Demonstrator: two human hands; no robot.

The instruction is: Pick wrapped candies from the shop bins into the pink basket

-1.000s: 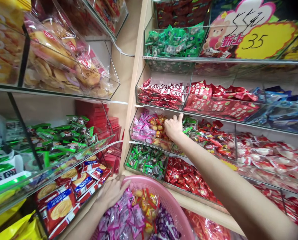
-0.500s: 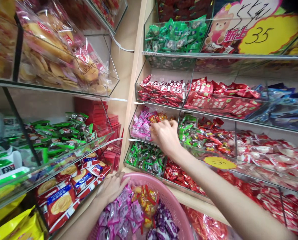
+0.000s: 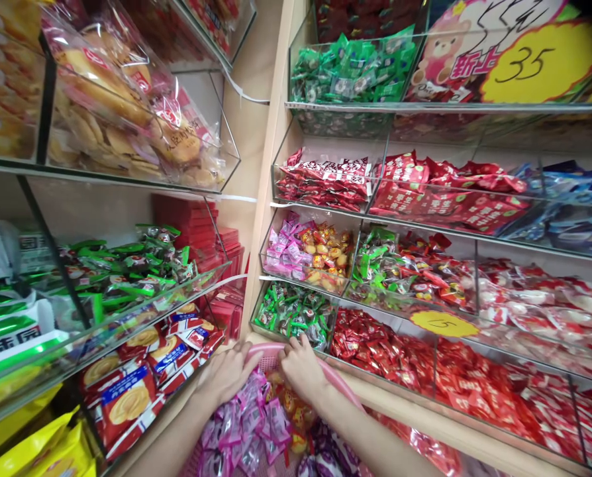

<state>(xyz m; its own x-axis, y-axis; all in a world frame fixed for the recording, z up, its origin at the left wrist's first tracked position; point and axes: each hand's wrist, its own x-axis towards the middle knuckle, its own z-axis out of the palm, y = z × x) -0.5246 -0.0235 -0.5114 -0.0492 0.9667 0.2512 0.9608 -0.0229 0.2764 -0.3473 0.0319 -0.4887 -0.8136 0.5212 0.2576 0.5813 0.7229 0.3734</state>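
Note:
A pink plastic basket (image 3: 343,384) stands below the shelves in front of me. It holds purple-pink wrapped candies (image 3: 249,424), yellow-and-red wrapped candies (image 3: 300,417) and dark purple ones (image 3: 328,454). My left hand (image 3: 226,371) grips the basket's far left rim, thumb towards the inside. My right hand (image 3: 300,368) is at the far rim, just above the yellow candies, with its fingers curled closed. Whatever those fingers hold, if anything, is hidden. Beyond the basket, a clear bin (image 3: 306,268) contains pink and yellow candies.
Clear bins of red candies (image 3: 380,344) and green candies (image 3: 293,315) line the right shelves. Yellow price signs (image 3: 445,323) hang in front. On the left are bagged pastries (image 3: 122,99), red-and-blue biscuit packs (image 3: 127,401) and a wooden shelf post (image 3: 261,165).
My right hand has come down from the bin of yellow candies to the basket's far rim. My left hand stays on the rim. The view has shifted slightly.

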